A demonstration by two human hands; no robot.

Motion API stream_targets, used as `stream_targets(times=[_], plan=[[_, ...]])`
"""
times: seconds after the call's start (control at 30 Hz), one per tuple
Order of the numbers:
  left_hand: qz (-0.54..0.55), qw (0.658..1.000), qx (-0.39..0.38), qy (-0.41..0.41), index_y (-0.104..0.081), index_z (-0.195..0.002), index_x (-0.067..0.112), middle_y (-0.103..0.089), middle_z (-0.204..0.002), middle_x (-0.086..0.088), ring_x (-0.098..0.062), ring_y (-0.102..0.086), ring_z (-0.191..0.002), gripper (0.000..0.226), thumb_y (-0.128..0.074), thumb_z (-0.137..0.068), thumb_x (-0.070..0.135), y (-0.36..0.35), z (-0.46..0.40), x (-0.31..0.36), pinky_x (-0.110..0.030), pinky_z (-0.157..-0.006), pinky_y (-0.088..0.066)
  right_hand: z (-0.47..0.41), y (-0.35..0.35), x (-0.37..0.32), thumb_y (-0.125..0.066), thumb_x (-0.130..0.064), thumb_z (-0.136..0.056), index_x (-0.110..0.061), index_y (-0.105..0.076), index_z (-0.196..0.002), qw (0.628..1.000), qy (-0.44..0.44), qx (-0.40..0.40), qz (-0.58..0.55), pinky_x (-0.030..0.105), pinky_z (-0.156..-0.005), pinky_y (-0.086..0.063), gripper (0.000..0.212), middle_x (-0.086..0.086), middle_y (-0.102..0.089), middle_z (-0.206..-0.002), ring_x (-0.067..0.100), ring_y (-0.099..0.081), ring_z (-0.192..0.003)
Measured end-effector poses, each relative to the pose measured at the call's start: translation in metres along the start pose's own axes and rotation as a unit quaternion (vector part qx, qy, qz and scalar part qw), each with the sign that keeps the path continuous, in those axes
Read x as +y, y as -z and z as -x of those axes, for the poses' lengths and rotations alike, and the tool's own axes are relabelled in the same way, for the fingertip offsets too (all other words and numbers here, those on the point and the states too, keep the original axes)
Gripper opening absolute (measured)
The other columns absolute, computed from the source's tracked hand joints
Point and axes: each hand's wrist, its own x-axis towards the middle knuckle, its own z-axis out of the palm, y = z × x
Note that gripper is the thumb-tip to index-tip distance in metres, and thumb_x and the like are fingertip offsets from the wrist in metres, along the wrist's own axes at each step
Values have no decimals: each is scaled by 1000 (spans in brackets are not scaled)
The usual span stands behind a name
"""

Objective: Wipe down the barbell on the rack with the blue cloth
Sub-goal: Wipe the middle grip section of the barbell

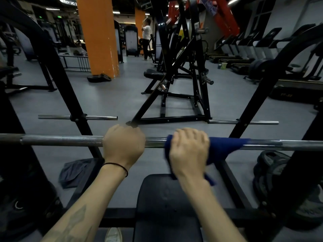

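the barbell (63, 140) lies across the rack, near. the left hand (123, 145) curls around bare steel mid-bar; the right hand (189, 151) wraps the blue cloth (225, 147) round it, just to the right. the bar is likely heavy, stiff and slick; the cloth soft, best gripped wrapped.

Black padded bench (167, 203) sits near, dead center. On the floor to its left there's a crumpled gray garment (74, 172), and on the right a stack of black weight plates (269, 170) beside the upright. Further out in the middle is a black plate-loaded machine (176, 81) with a small seat. Big orange pillar (97, 35) far left of center, with a dark plate leaning at its base. Row of treadmills (244, 55) along the far right wall. Way back, a person in a white top (146, 39) stands between machines. Gray floor (108, 98) all around.
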Motion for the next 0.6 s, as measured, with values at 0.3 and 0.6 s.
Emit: stream_targets(times=[0.3, 0.6], plan=[[2, 999, -21, -47, -52, -52, 11, -54, -50, -10, -31, -46, -43, 43, -40, -92, 23, 2, 1, -13, -31, -51, -33, -2, 5, 9, -39, -40, -105, -16, -64, -82, 992, 121, -44, -8, 44, -78, -41, 42, 6, -63, -81, 29, -53, -77], [6, 1000, -4, 5, -46, -49, 12, -47, -46, -7, -26, -36, -44, 43, -41, -91, 21, 3, 0, -3, -31, -56, -29, -18, 40, 118, -31, -31, -102, -4, -72, -90, 992, -90, -16, 86, 52, -119, -23, 50, 16, -72, -101, 36, -57, -110]])
